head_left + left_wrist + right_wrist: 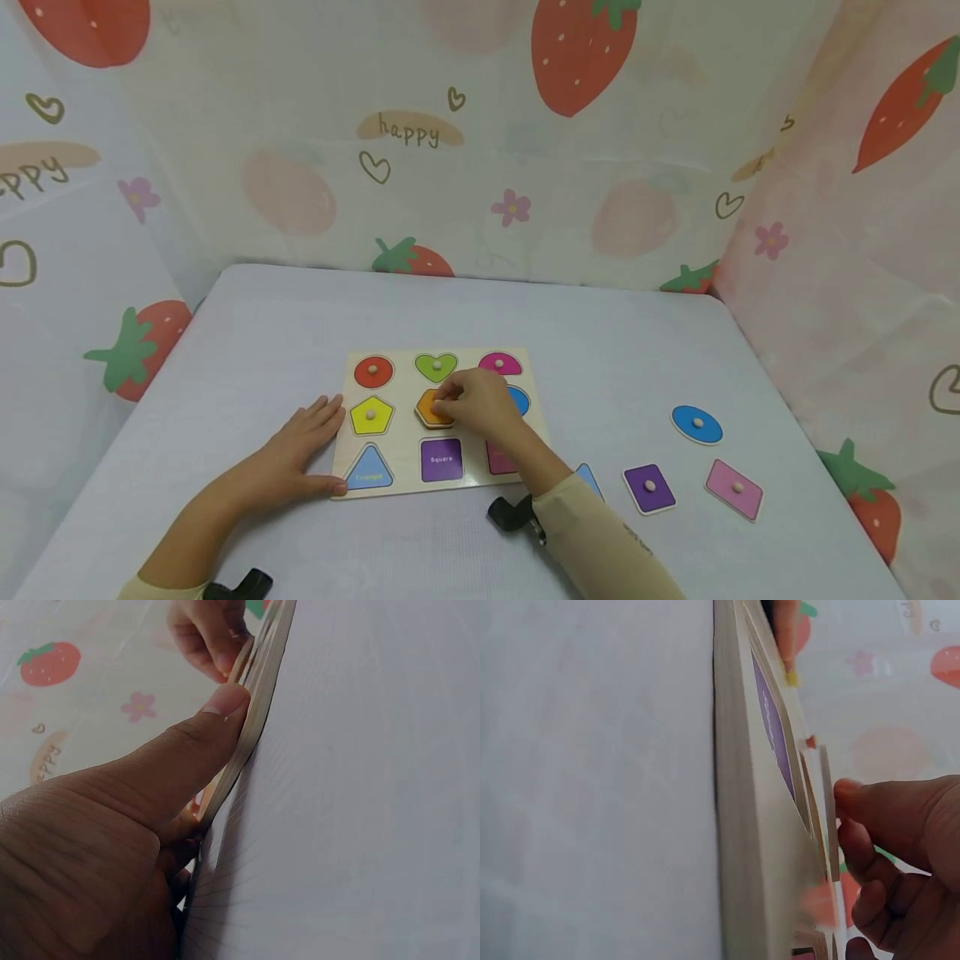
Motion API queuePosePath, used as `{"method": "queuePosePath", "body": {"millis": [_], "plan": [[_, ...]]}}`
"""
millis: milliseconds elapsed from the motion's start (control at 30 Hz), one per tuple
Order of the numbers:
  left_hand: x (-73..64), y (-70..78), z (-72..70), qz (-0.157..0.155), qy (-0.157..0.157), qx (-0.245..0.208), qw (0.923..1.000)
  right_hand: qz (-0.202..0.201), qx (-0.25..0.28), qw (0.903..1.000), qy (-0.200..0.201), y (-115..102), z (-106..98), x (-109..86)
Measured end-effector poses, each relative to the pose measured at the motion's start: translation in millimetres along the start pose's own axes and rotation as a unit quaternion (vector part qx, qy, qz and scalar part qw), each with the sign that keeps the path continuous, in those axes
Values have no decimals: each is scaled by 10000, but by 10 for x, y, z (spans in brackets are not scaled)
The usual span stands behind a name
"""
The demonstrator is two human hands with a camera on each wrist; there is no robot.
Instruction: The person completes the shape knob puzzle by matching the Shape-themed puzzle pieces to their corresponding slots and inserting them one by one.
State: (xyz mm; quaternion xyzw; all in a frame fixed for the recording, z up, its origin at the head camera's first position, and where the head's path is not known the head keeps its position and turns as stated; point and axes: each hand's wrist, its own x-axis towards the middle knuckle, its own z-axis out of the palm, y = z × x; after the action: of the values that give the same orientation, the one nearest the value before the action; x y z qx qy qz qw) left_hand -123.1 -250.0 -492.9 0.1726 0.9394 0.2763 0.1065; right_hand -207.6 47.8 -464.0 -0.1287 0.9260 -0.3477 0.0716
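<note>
The left hand (292,458) lies spread along the left edge of the wooden shape-puzzle board (407,458), touching it but gripping nothing, probably to stop it sliding on the worktop (375,550). The right hand (480,404) is closed in a pinch on the orange hexagon piece (425,407) over the board's middle, presumably by a knob its fingers cover. That hand partly hides the blue recess (519,400); its forearm cuts off the pink recess (498,459) and blue triangle piece (590,480); whether the hexagon touches the board I cannot tell
</note>
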Motion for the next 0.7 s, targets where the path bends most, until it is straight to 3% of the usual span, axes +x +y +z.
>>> {"method": "queuePosePath", "body": {"millis": [700], "plan": [[0,11,-9,-17,-12,-1,10000,-115,-149,9998,52,79,82,38]]}}
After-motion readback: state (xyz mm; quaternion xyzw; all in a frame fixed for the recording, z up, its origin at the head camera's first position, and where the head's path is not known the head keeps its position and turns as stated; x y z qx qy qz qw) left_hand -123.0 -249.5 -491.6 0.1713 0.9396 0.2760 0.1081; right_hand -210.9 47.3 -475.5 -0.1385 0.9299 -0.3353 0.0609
